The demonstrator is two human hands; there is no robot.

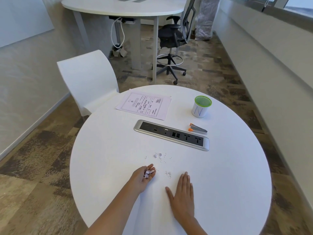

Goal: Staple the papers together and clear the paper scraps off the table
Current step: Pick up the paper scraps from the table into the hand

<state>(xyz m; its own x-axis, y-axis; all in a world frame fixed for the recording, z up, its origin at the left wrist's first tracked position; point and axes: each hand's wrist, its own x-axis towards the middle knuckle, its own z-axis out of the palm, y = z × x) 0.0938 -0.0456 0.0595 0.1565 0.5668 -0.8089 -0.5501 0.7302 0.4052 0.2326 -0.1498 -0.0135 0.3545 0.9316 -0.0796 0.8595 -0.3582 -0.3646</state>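
Stapling: the papers [144, 106] lie in one squared stack at the far side of the table [228, 167]. Whether a staple joins them cannot be told. The stapler [197, 128] lies set down beside the socket panel [171, 134].
Clearing: judged partly done.
Remaining: the loose scraps [157, 155] and the bent staples [168, 174] lie on the table, just beyond the hands.
Left hand [144, 177]: palm up, fingers curled around the held scraps [147, 173].
Right hand [183, 192]: palm down, flat on the table, fingers straight, holding nothing.
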